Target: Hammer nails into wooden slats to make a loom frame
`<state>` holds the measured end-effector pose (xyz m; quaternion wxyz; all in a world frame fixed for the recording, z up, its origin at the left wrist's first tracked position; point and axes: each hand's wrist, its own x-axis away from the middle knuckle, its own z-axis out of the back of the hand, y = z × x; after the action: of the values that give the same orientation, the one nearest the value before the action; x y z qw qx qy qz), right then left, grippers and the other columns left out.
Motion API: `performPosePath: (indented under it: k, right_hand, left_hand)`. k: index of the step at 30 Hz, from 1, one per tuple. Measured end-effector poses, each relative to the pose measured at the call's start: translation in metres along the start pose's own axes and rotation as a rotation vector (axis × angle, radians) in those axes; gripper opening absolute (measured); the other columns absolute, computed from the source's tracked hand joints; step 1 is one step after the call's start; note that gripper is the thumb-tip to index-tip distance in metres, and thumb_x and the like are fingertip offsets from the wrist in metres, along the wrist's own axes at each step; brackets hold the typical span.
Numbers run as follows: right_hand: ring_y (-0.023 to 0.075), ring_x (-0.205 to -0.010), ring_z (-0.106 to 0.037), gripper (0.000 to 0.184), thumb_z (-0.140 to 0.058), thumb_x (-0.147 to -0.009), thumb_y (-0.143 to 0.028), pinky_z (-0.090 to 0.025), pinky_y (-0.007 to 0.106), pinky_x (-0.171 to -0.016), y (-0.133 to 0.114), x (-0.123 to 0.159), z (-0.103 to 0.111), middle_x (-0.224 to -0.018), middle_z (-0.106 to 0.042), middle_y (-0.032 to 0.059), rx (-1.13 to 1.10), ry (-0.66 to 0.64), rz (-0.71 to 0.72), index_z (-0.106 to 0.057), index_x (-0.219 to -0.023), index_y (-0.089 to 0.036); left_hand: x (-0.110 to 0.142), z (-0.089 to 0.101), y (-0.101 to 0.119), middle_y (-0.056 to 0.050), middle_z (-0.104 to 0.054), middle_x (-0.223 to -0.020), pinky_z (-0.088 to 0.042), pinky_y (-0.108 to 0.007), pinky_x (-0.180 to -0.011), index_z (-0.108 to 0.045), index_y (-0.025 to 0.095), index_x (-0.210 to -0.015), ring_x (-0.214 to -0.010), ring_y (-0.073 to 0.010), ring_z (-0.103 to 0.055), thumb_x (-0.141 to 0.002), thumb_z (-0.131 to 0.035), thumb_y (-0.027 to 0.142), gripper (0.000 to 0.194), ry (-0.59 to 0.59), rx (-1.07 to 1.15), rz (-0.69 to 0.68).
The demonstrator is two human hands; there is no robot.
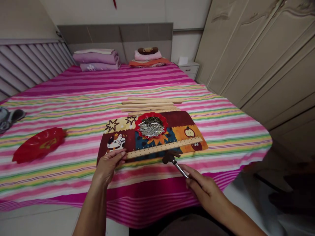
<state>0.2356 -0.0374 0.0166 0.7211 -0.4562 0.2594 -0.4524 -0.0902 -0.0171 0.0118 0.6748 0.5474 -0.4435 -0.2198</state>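
My left hand (112,165) pinches the left end of a thin wooden strip (161,148), which lies across a patterned mat. A row of nails stands upright along the strip, with small dots or holes beside them. In my right hand (205,188) is a claw hammer (179,167), gripped by its handle. Its dark head is just below the strip's near edge; whether they touch I cannot tell. Behind the strip, a red scalloped bowl (138,131) holds a heap of loose silvery nails (151,127). The mat (100,152) shows a cat and apple pattern.
Several wooden strips (150,105) lie beyond the mat on the striped bedspread (73,108). A red dish (39,144) is at the left, near a grey item (11,118). Folded bedding (97,59) sits by the headboard (137,34); wardrobes (258,59) stand at the right.
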Motion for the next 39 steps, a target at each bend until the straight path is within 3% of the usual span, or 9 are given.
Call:
performPosePath:
  k: [3, 9, 18, 27, 31, 35, 39]
  right_hand:
    - [0.0121, -0.049, -0.033, 0.048, -0.036, -0.090, -0.026, -0.031, 0.025, -0.046, 0.002, 0.001, -0.001, -0.059, -0.036, -0.0054, -0.001, -0.007, -0.004, -0.050, -0.135, -0.013]
    - [0.0123, -0.049, -0.032, 0.050, -0.035, -0.090, -0.027, -0.031, 0.025, -0.047, 0.003, 0.001, 0.000, -0.059, -0.036, -0.0055, -0.016, -0.025, -0.033, -0.048, -0.136, -0.013]
    - [0.0123, -0.050, -0.039, 0.048, -0.037, -0.091, -0.026, -0.039, 0.024, -0.049, 0.008, 0.000, -0.001, -0.062, -0.048, -0.0035, -0.001, -0.027, -0.022, -0.049, -0.136, -0.015]
    - [0.0127, -0.052, -0.048, 0.047, -0.038, -0.091, -0.023, -0.046, 0.024, -0.053, -0.005, -0.006, -0.002, -0.065, -0.058, -0.0008, 0.041, -0.035, 0.049, -0.050, -0.136, -0.012]
    - [0.0119, -0.061, -0.055, 0.046, -0.037, -0.093, -0.019, -0.049, 0.024, -0.061, -0.017, -0.018, -0.008, -0.080, -0.065, 0.0015, 0.016, -0.072, 0.127, -0.046, -0.138, -0.016]
    - [0.0117, -0.061, -0.056, 0.044, -0.037, -0.093, -0.015, -0.049, 0.023, -0.062, -0.037, -0.043, -0.018, -0.081, -0.066, 0.0005, 0.024, -0.088, 0.239, -0.048, -0.135, -0.021]
    - [0.0142, -0.063, -0.061, 0.044, -0.038, -0.091, -0.012, -0.051, 0.026, -0.065, -0.058, -0.073, -0.034, -0.082, -0.069, 0.0040, 0.097, -0.122, 0.312, -0.052, -0.132, -0.016]
  left_hand:
    - [-0.006, -0.005, -0.010, -0.005, -0.070, -0.075, -0.048, -0.021, -0.051, -0.070, 0.013, -0.067, -0.057, -0.0100, -0.058, -0.041, -0.081, 0.036, 0.036, 0.046, -0.047, -0.110]
    - [-0.012, -0.017, -0.024, -0.001, -0.066, -0.064, -0.049, -0.023, -0.052, -0.067, 0.016, -0.075, -0.058, -0.0129, -0.059, -0.045, -0.075, 0.036, 0.037, 0.127, -0.083, -0.128]
    - [-0.012, -0.020, -0.030, 0.001, -0.066, -0.067, -0.047, -0.023, -0.052, -0.066, 0.019, -0.076, -0.056, -0.0119, -0.057, -0.054, -0.070, 0.041, 0.031, 0.179, -0.239, -0.171]
    - [-0.005, -0.023, -0.028, 0.002, -0.067, -0.067, -0.046, -0.027, -0.060, -0.067, 0.021, -0.074, -0.059, -0.0139, -0.057, -0.058, -0.066, 0.042, 0.026, 0.224, -0.364, -0.215]
    - [-0.002, -0.024, -0.029, 0.001, -0.069, -0.071, -0.046, -0.029, -0.071, -0.067, 0.023, -0.071, -0.071, -0.0171, -0.061, -0.061, -0.064, 0.040, 0.020, 0.228, -0.477, -0.274]
    - [-0.001, -0.025, -0.036, 0.000, -0.069, -0.075, -0.046, -0.030, -0.073, -0.068, 0.023, -0.070, -0.074, -0.0182, -0.061, -0.064, -0.062, 0.040, 0.019, 0.254, -0.525, -0.357]
    - [-0.001, -0.025, -0.041, -0.001, -0.068, -0.075, -0.045, -0.029, -0.071, -0.067, 0.023, -0.070, -0.073, -0.0180, -0.060, -0.066, -0.060, 0.039, 0.018, 0.263, -0.565, -0.424]
